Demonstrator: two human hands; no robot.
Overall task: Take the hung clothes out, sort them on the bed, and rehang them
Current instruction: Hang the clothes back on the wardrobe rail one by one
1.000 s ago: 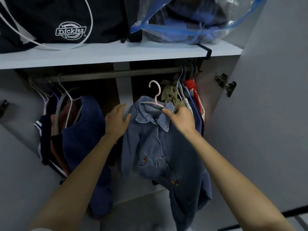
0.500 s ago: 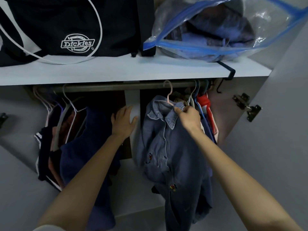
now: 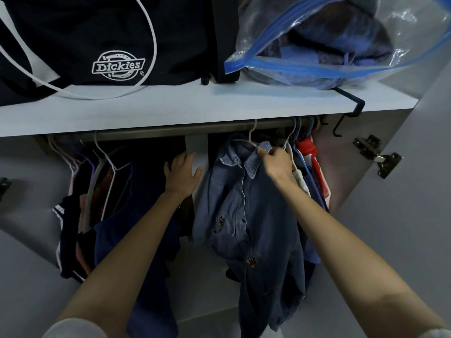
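A blue denim shirt (image 3: 239, 215) hangs on a pale pink hanger (image 3: 252, 132) whose hook reaches up to the closet rail (image 3: 170, 131). My right hand (image 3: 277, 162) pinches the shirt's collar just under the rail. My left hand (image 3: 183, 174) is spread flat against the white centre divider (image 3: 196, 147), holding nothing. To the right of the denim shirt hang several garments, one red and white (image 3: 310, 154). A group of dark and pink clothes (image 3: 102, 215) on white hangers fills the left half of the rail.
The white shelf (image 3: 185, 103) above the rail carries a black Dickies bag (image 3: 105, 42) and a clear zip bag of folded clothes (image 3: 324, 42). A black hook (image 3: 349, 111) clips over the shelf edge. The open closet door (image 3: 402, 215) with its hinge (image 3: 377, 154) stands at the right.
My right hand has lifted the denim shirt and its hanger up to the rail. The view has tilted upward. My left hand stays against the divider.
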